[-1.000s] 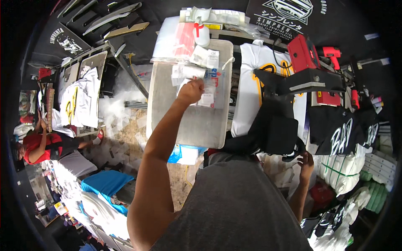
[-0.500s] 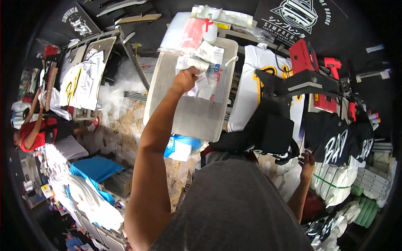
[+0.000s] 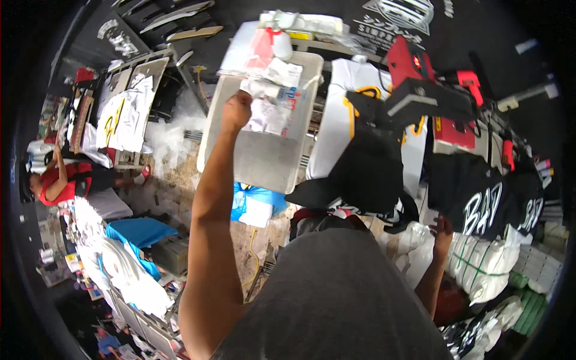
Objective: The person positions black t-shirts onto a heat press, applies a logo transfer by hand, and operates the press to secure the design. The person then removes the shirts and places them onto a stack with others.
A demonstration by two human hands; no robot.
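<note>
My left hand (image 3: 237, 109) reaches over a grey rectangular board (image 3: 246, 162), its fingers closed at the left edge of several white papers and small plastic packets (image 3: 268, 117); whatever is between them is hidden. A white bottle (image 3: 281, 45) with a red trigger stands above them on clear sheets (image 3: 237, 51). My right hand (image 3: 442, 233) hangs low beside black printed shirts (image 3: 480, 192), fingers apart and slightly curled, holding nothing. Right of the board lies a white jersey (image 3: 324, 123) with yellow print, partly covered by black cloth (image 3: 360, 168).
A red-and-black machine (image 3: 408, 60) and a red heat gun (image 3: 471, 84) occupy the right. A person in red (image 3: 69, 180) works at the left, near white shirts (image 3: 123, 117). Blue cloth (image 3: 138, 237) lies lower left; wrapped white bundles (image 3: 480, 264) sit lower right.
My left hand has moved leftward and slightly up across the papers, toward the board's left side. My right hand stays low at the right. The view has shifted slightly.
</note>
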